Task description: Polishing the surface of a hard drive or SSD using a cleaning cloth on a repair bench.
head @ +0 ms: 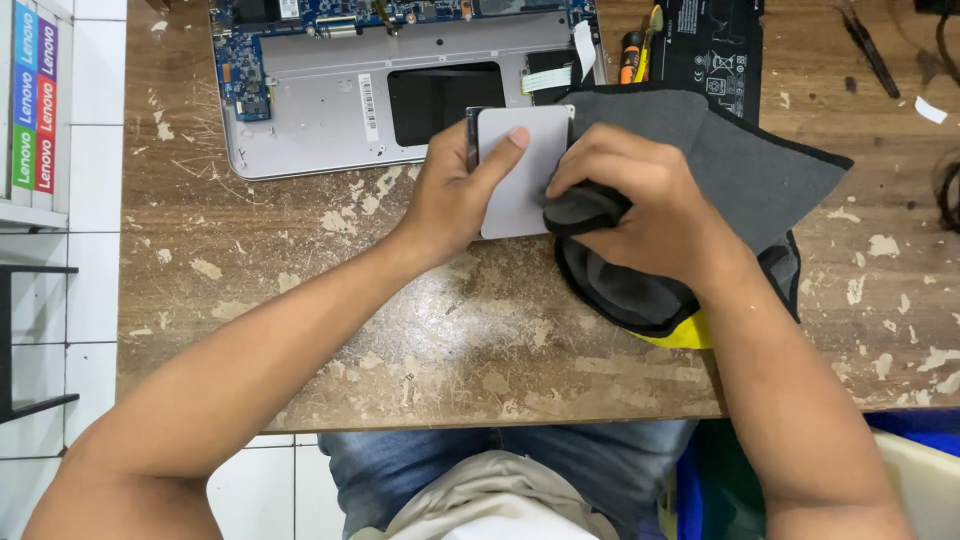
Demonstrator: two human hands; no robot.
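1. A flat grey rectangular pad, the kind that fits a laptop's palm rest, lies near the middle of the counter, a little toward its far edge. It sits just in front of the opened laptop shell.

2. The left hand has its grip closed on the pad's left edge. The thumb is laid across the top face and the fingers are tucked at the side, apparently to keep the pad from sliding.

3. The right hand is closed tight on a bunched fold of dark grey cloth. It presses that fold against the pad's right edge, as one would to wipe a surface.

4. The rest of the cloth spreads loose toward the right of the counter. A yellow piece shows under its near edge, but what it is cannot be made out.

5. The laptop shell lies bottom-up at the far edge, with a blue circuit board exposed. It has a dark rectangular opening in it, just behind the pad.

6. A flat black battery pack lies at the far right, with a small screwdriver beside it. Tweezers rest farther right.

7. The wooden counter top is badly worn and flaked. Boxes stand on a shelf at the left.
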